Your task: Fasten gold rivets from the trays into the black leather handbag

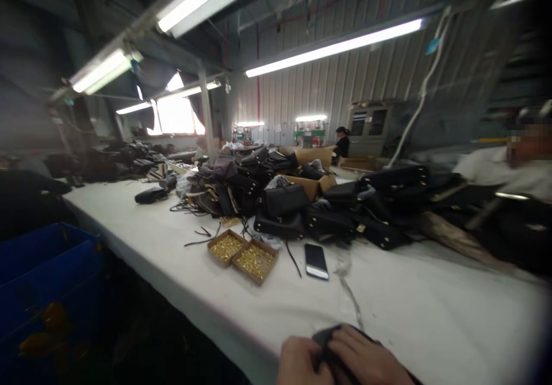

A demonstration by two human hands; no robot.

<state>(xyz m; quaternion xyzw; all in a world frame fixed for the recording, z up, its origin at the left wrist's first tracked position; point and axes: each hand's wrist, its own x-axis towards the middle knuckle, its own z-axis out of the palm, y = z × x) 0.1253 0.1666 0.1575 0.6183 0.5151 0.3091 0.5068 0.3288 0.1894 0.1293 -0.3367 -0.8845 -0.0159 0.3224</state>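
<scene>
At the bottom of the view, over the near edge of the white table, my left hand (302,362) and my right hand (366,357) are side by side, both closed on a black piece (326,335) that looks like leather or fabric. Much of it is hidden by the fingers, and the lower part is cut off by the frame. A phone (316,261) lies beyond my hands. To its left are two small boxes (255,260) (226,247) of gold-coloured metal pieces.
Black bags (282,201) are heaped across the back of the white table (181,270). A blue bin (47,258) stands at the left. One person (487,169) is at the right, another (342,144) far back. Thin black straps (294,259) lie near the boxes.
</scene>
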